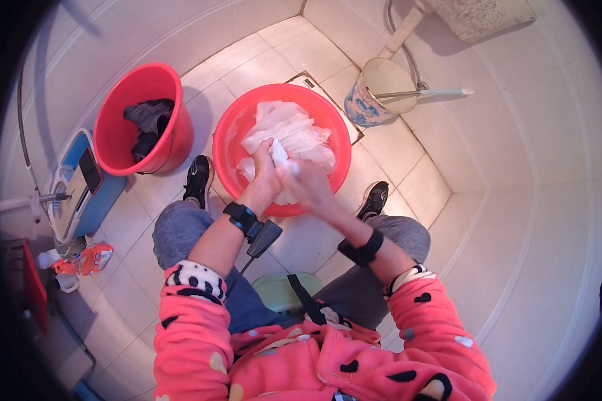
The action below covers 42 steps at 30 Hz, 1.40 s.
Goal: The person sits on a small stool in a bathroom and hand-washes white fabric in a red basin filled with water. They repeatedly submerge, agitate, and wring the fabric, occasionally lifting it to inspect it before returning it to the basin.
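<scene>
A round red plastic basin (222, 125) stands on the tiled floor between my feet, with wet white cloth (286, 125) heaped in it. Over the basin's near half, my left hand (265, 175) is closed on a bunched part of white cloth (279, 153) that sticks up between thumb and fingers. Against it on the right lies my right hand (306, 184), blurred and bent over the same bunch. Its fingertips are too smeared to make out singly. Both wrists wear black straps, and the left one carries a small dark device.
A red bucket (180, 135) with dark clothes (153, 120) stands left, beside a blue and white container (105, 200) bearing a phone (90, 169). An orange pouch (88, 259) lies nearer. Back right is a patterned bucket (363, 105) with a handled tool in it. A green stool (276, 290) is beneath me.
</scene>
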Available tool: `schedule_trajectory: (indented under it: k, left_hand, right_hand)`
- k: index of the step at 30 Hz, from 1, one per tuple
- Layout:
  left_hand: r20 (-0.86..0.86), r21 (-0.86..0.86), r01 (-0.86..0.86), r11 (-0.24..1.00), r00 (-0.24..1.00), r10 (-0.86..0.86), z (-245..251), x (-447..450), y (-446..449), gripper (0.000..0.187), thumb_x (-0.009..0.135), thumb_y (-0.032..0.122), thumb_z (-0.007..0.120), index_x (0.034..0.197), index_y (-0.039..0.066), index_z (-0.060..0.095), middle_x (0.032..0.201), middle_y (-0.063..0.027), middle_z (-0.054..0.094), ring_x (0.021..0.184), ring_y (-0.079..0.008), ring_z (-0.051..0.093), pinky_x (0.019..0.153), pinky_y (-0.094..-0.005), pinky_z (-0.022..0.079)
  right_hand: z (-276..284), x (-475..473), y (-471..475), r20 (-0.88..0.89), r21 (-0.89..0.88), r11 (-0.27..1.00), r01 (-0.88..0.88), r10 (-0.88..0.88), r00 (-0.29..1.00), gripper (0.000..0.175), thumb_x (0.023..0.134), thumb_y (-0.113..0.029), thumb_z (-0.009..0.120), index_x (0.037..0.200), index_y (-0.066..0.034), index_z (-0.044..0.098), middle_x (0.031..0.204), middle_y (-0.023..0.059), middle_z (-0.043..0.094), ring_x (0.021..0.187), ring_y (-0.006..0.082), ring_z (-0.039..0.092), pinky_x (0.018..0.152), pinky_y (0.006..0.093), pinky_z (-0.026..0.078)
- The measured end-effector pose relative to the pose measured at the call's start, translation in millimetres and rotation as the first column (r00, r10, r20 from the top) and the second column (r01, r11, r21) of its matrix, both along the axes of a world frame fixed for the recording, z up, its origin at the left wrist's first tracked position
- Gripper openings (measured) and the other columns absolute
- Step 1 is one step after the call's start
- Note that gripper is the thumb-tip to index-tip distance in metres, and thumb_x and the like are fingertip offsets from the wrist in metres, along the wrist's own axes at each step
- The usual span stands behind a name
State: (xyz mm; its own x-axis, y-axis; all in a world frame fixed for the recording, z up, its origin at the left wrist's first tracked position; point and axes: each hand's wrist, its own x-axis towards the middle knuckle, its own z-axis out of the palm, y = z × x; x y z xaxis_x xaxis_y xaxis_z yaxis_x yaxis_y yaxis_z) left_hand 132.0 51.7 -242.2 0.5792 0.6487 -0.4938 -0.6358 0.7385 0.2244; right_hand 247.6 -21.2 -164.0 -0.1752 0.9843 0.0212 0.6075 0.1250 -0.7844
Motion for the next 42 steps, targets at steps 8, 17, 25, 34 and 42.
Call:
schedule_trajectory:
  k: [8, 17, 25, 34, 42]
  left_hand:
    - [-0.526, 0.013, -0.191, 0.982, 0.834, 0.169, 19.5, 58.7, -47.8, 0.037, 0.094, 0.043, 0.046, 0.093, 0.009, 0.059, 0.086, -0.0033, 0.060, 0.084, -0.0159, 0.057, 0.076, -0.0324, 0.047]
    - [-0.586, 0.121, -0.210, 0.970, 0.774, 0.241, 5.6, 35.8, -32.4, 0.044, 0.094, 0.043, 0.047, 0.094, 0.000, 0.058, 0.081, -0.0070, 0.059, 0.075, -0.0172, 0.057, 0.065, -0.0332, 0.048]
    - [-0.665, 0.136, -0.218, 0.966, 0.703, 0.252, 21.3, 27.2, -25.3, 0.043, 0.094, 0.044, 0.047, 0.101, 0.003, 0.059, 0.084, -0.0038, 0.060, 0.072, -0.0181, 0.058, 0.063, -0.0342, 0.047]
    - [-0.705, 0.015, -0.040, 0.999, 0.708, 0.039, 17.7, 34.7, -30.4, 0.047, 0.095, 0.039, 0.043, 0.108, -0.004, 0.056, 0.093, -0.0108, 0.060, 0.079, -0.0186, 0.057, 0.067, -0.0344, 0.046]
    - [-0.751, 0.111, -0.021, 0.994, 0.653, 0.097, 14.7, 35.4, -30.3, 0.041, 0.094, 0.044, 0.043, 0.093, 0.005, 0.058, 0.075, -0.0074, 0.057, 0.066, -0.0212, 0.058, 0.056, -0.0365, 0.048]
  right_hand:
    - [-15.9, 13.2, 20.6, 0.429, 0.265, 0.937, 0.226, -0.325, 0.843, 0.043, 0.093, -0.028, 0.044, 0.065, -0.0020, 0.064, 0.060, 0.0188, 0.061, 0.054, 0.0333, 0.060, 0.053, 0.0446, 0.047]
    - [-20.1, -0.8, 11.4, 0.405, 0.148, 0.975, 0.164, -0.211, 0.890, 0.049, 0.094, -0.029, 0.042, 0.060, -0.0008, 0.062, 0.060, 0.0212, 0.060, 0.057, 0.0348, 0.062, 0.055, 0.0458, 0.049]
    - [-14.8, -7.8, 19.0, 0.427, 0.100, 0.995, -0.012, -0.032, 0.904, 0.047, 0.092, -0.028, 0.045, 0.059, -0.0001, 0.063, 0.059, 0.0228, 0.059, 0.052, 0.0378, 0.059, 0.055, 0.0468, 0.048]
    - [-13.7, -1.2, 16.5, 0.344, 0.165, 0.962, 0.218, -0.263, 0.901, 0.043, 0.091, -0.028, 0.047, 0.063, 0.0016, 0.062, 0.062, 0.0232, 0.059, 0.060, 0.0374, 0.061, 0.057, 0.0461, 0.048]
    - [-27.1, 1.7, 11.4, 0.359, 0.176, 0.946, 0.271, -0.318, 0.878, 0.042, 0.092, -0.028, 0.046, 0.065, -0.0006, 0.064, 0.065, 0.0216, 0.062, 0.058, 0.0359, 0.062, 0.057, 0.0459, 0.049]
